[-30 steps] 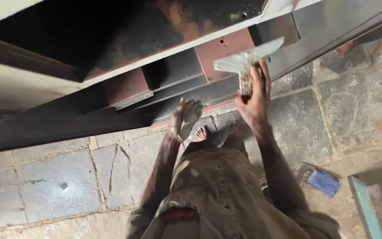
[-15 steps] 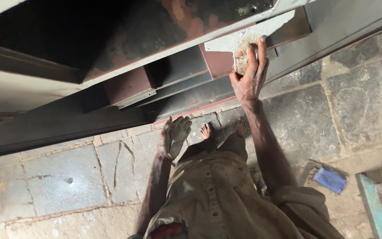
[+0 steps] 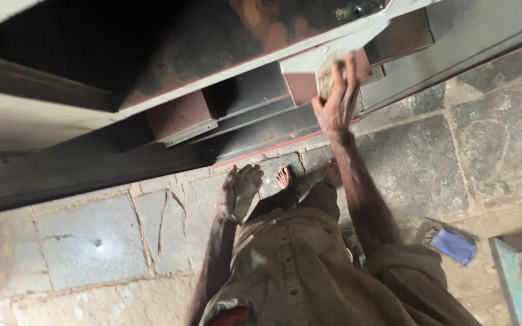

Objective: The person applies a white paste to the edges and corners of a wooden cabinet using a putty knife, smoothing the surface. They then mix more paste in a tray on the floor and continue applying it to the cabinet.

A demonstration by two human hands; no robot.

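Stone-slab floor (image 3: 92,241) below a rusty metal cabinet (image 3: 225,66) lying on its side. Right hand (image 3: 336,96), arm raised, grips a putty knife (image 3: 333,57) by its handle, the broad grey blade pressed flat against the cabinet's lower edge. Left hand (image 3: 240,192) hangs loosely open, holding nothing, above the floor near the bare feet (image 3: 306,178). Blue object (image 3: 452,245) lies on the floor towards the right edge.

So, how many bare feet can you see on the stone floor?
2: one foot beside the left hand, the other foot below the right hand. The trousers hide all but the toes.
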